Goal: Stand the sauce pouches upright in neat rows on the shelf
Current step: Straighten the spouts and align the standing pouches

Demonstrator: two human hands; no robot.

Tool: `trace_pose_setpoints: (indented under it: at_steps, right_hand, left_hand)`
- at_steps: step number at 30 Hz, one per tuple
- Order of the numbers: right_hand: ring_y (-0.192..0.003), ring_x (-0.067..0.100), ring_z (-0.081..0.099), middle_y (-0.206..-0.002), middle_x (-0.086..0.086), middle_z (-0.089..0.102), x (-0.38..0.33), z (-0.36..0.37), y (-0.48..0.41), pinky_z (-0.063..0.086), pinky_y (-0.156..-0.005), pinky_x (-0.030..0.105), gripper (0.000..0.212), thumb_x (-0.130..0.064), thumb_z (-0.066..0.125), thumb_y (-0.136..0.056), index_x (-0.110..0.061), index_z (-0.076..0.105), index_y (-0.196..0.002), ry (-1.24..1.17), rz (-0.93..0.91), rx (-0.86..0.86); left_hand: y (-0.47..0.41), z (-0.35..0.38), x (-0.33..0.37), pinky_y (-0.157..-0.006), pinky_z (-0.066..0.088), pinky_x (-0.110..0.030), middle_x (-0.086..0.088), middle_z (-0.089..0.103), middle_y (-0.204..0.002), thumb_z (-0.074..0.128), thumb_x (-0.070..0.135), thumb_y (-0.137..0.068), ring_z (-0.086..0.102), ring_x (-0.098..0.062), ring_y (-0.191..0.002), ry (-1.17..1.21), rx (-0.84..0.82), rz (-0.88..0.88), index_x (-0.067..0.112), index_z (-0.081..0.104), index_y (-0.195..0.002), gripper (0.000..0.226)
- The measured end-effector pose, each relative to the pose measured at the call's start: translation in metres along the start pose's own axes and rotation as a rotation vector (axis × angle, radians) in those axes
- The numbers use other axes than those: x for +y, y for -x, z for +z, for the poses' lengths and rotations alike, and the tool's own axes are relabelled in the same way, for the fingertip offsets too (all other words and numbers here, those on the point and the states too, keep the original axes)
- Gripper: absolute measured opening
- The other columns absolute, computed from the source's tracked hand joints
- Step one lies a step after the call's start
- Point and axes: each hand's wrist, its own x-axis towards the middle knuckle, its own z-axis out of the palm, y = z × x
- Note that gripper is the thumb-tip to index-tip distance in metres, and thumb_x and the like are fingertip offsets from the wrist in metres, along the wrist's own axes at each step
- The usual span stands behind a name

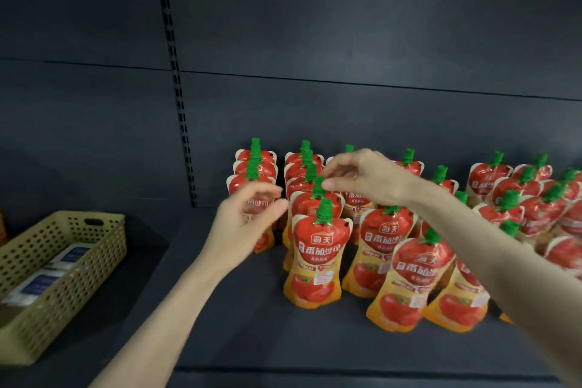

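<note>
Red-and-orange sauce pouches with green caps stand upright in rows on the dark shelf (239, 334). The front pouch (316, 264) of the second row faces me. My left hand (248, 217) hovers in front of the left row's front pouch (263, 239), thumb and fingers loosely curved and apart, gripping nothing. My right hand (365, 176) reaches in from the right above the rows. Its thumb and forefinger tips sit slightly apart at the green cap (318, 187) of the second pouch in that row. Further right, the pouches (535, 208) lean and crowd together.
A beige perforated basket (78, 264) holding white-and-blue packets sits at the shelf's left end. A slotted upright rail (176, 85) runs up the dark back panel. Bare shelf lies between the basket and the pouches and along the front edge.
</note>
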Motion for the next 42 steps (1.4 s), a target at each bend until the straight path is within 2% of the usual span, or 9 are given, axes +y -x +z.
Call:
trace_pose_setpoints:
  at_steps: [5,9,11,14,20,27,31,35,42]
  right_hand:
    - [-0.083,0.004,0.063,-0.088,-0.006,0.068,0.003,0.008,0.000,0.049,-0.091,0.028,0.035,-0.029,0.067,-0.085,-0.018,0.058,-0.117,-0.004,0.021,-0.031]
    - [-0.111,0.021,0.058,-0.112,0.007,0.064,0.004,0.018,-0.006,0.046,-0.090,0.025,0.042,-0.027,0.063,-0.087,-0.011,0.055,-0.126,0.034,0.046,-0.066]
    - [-0.107,0.020,0.060,-0.100,0.000,0.065,0.001,0.021,-0.006,0.048,-0.078,0.014,0.037,-0.025,0.062,-0.089,-0.010,0.057,-0.122,-0.015,0.041,-0.083]
    - [-0.105,0.014,0.057,-0.108,0.002,0.063,-0.005,0.026,-0.005,0.040,-0.061,0.004,0.034,-0.021,0.060,-0.090,-0.012,0.056,-0.122,-0.063,0.029,-0.079]
    - [-0.098,0.009,0.052,-0.109,-0.002,0.057,-0.012,0.053,0.003,0.039,-0.063,0.008,0.039,-0.024,0.058,-0.092,-0.015,0.049,-0.128,-0.158,0.076,0.095]
    - [-0.109,0.011,0.054,-0.120,-0.006,0.054,0.007,0.140,0.033,0.050,-0.092,0.033,0.077,-0.022,0.080,-0.071,-0.017,0.033,-0.132,-0.697,0.295,0.376]
    - [-0.106,0.007,0.054,-0.111,-0.011,0.054,0.019,0.173,0.040,0.046,-0.080,0.014,0.060,-0.017,0.075,-0.077,-0.021,0.038,-0.124,-0.679,0.294,0.421]
    - [-0.103,0.007,0.055,-0.109,-0.009,0.056,0.030,0.176,0.040,0.045,-0.081,0.017,0.049,-0.017,0.072,-0.081,-0.027,0.037,-0.114,-0.671,0.309,0.513]
    - [-0.116,0.011,0.049,-0.122,-0.005,0.051,0.038,0.194,0.043,0.042,-0.093,0.026,0.052,-0.021,0.069,-0.083,-0.020,0.036,-0.124,-0.621,0.379,0.507]
  left_hand:
    - [0.021,0.037,0.006,-0.084,0.053,-0.025,0.009,0.069,-0.103,0.067,0.037,-0.076,0.064,-0.006,-0.099,0.141,-0.140,-0.151,0.027,0.066,-0.099,0.026]
    - [0.030,0.031,0.002,-0.072,0.052,-0.017,0.004,0.073,-0.092,0.064,0.017,-0.084,0.068,-0.008,-0.090,0.191,-0.044,-0.160,0.016,0.068,-0.086,0.005]
    - [0.034,0.016,-0.001,-0.066,0.051,-0.017,0.003,0.072,-0.088,0.062,0.014,-0.085,0.068,-0.008,-0.084,0.179,0.001,-0.149,0.012,0.066,-0.083,0.005]
    - [0.036,-0.011,-0.007,-0.066,0.054,-0.022,0.003,0.072,-0.087,0.060,0.011,-0.086,0.067,-0.009,-0.081,0.146,0.064,-0.132,0.007,0.065,-0.087,0.006]
    - [0.038,-0.032,-0.020,-0.068,0.053,-0.017,0.004,0.072,-0.092,0.060,0.017,-0.088,0.067,-0.007,-0.089,0.165,0.168,-0.197,0.014,0.061,-0.089,0.004]
    - [0.074,-0.008,-0.052,-0.066,0.051,-0.013,0.012,0.065,-0.101,0.083,0.021,-0.066,0.063,0.002,-0.091,0.089,0.104,-0.379,0.028,0.050,-0.107,0.052]
    - [0.075,-0.007,-0.068,-0.069,0.050,-0.012,0.006,0.067,-0.103,0.075,0.015,-0.075,0.065,0.001,-0.091,0.117,0.088,-0.360,0.021,0.053,-0.100,0.034]
    - [0.068,-0.009,-0.076,-0.071,0.050,-0.012,0.011,0.066,-0.104,0.070,0.016,-0.081,0.064,0.001,-0.095,0.115,0.055,-0.336,0.026,0.054,-0.101,0.027]
    - [0.067,-0.006,-0.090,-0.069,0.047,-0.005,0.016,0.062,-0.104,0.070,0.023,-0.081,0.059,0.010,-0.092,0.009,0.068,-0.323,0.027,0.049,-0.110,0.036]
